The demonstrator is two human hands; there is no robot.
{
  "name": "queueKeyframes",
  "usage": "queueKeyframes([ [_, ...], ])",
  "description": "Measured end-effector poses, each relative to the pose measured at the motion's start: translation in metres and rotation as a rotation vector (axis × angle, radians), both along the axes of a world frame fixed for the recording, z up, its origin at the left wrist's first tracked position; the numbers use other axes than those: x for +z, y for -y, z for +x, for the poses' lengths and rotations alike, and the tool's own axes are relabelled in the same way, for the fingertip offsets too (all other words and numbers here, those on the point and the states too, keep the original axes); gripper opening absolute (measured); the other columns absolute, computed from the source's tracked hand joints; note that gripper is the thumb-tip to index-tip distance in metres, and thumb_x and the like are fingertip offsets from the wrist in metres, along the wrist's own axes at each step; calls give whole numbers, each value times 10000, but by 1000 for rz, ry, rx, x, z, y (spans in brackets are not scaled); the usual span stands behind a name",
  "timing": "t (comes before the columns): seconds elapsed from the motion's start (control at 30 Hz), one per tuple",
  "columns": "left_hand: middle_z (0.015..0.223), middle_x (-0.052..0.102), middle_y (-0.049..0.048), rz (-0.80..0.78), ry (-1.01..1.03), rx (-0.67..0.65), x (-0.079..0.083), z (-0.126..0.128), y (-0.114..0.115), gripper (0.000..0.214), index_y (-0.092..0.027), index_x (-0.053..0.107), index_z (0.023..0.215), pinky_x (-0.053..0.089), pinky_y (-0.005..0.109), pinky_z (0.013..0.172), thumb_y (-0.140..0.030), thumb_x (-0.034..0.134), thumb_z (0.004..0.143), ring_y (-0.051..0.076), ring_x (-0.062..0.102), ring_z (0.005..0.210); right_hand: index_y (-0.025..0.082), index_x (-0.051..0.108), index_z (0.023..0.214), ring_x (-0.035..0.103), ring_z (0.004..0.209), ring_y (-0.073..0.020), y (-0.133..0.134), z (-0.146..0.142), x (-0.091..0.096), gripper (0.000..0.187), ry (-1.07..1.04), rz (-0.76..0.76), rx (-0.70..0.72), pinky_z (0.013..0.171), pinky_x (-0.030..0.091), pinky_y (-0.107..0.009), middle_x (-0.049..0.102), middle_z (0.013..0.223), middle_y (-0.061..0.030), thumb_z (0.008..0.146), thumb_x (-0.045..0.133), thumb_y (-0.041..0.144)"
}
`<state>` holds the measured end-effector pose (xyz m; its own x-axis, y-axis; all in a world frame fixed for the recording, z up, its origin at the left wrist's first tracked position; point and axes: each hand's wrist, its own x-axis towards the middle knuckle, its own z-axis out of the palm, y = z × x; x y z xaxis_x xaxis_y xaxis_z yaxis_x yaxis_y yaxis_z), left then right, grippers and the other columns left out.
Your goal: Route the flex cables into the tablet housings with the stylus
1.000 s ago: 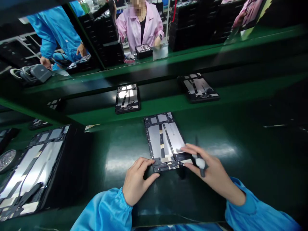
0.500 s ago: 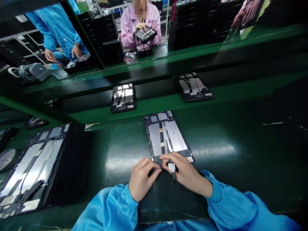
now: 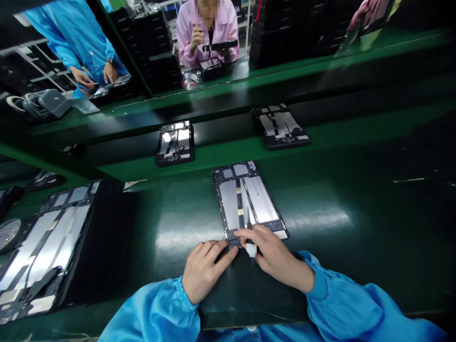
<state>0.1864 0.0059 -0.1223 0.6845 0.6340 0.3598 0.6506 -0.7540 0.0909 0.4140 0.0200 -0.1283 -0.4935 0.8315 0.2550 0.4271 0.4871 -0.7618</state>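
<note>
A tablet with its back off (image 3: pixel 230 209) lies face down on the green bench, showing silver battery panels and a dark flex strip. My left hand (image 3: pixel 204 266) is at its near left corner, thumb and index fingertips apart and touching the edge. My right hand (image 3: pixel 272 254) is closed around dark tweezers (image 3: pixel 249 228) with white tape wrapped on them. Their thin tip points away from me over the battery area. The right fingers rest over the tablet's near edge and hide part of it.
Left of me, another opened tablet (image 3: pixel 53 247) lies on a tall black stack. Two more tablets (image 3: pixel 175 142) (image 3: pixel 281 126) sit on the strip beyond the bench. Across from me, a person in pink (image 3: pixel 185 23) holds a dark tablet part, and a person in blue (image 3: pixel 67 33) works farther left.
My left thumb and index finger have parted from a pinch at the tablet's edge, and that hand has shifted slightly left. The tweezers have tilted more upright. The far tablets have moved slightly left.
</note>
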Motion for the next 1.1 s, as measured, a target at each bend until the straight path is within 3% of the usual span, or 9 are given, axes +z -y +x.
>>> queueKeyframes([
  [0.2,1134,642,75,-9,0,-27,-1,-2,-2,324,-201,580,1267,449,310,761,-139,377,1021,190,572,956,259,467,1283,550,855,-244,-2,1,1,723,-24,-50,27,746,488,-381,589,926,-44,680,388,-132],
  [0.4,1143,633,73,-33,-9,-32,-3,-2,-3,330,-211,574,1274,451,318,757,-148,369,1023,194,565,957,264,489,1287,569,857,-242,-2,2,4,701,-24,-66,13,742,502,-368,609,924,-43,711,406,-128],
  [0.67,1116,621,79,2,-43,-19,-4,2,-3,354,-229,549,1305,486,319,764,-153,351,1022,197,568,971,266,561,1280,627,874,-237,-3,7,9,458,-99,-88,-26,774,539,-384,672,922,-49,903,478,21],
  [0.8,1122,606,94,-50,-32,34,-4,7,2,354,-211,553,1298,499,334,789,-140,349,1017,203,570,970,294,595,1306,634,682,-160,6,20,18,323,-261,-204,-81,682,575,-315,653,925,-36,1011,474,242],
  [0.93,1128,598,101,-93,-20,53,-5,9,4,343,-212,550,1301,503,342,780,-148,382,1009,209,571,972,279,620,1258,587,554,-109,20,24,16,288,-293,-387,-121,512,560,-240,633,966,-42,1012,484,342],
  [1.1,1122,599,95,-104,11,50,-6,8,4,334,-219,546,1300,503,345,785,-156,390,1012,211,571,980,217,637,1096,643,633,-149,24,19,10,178,-284,-389,-120,515,551,-233,674,879,-48,987,528,306],
])
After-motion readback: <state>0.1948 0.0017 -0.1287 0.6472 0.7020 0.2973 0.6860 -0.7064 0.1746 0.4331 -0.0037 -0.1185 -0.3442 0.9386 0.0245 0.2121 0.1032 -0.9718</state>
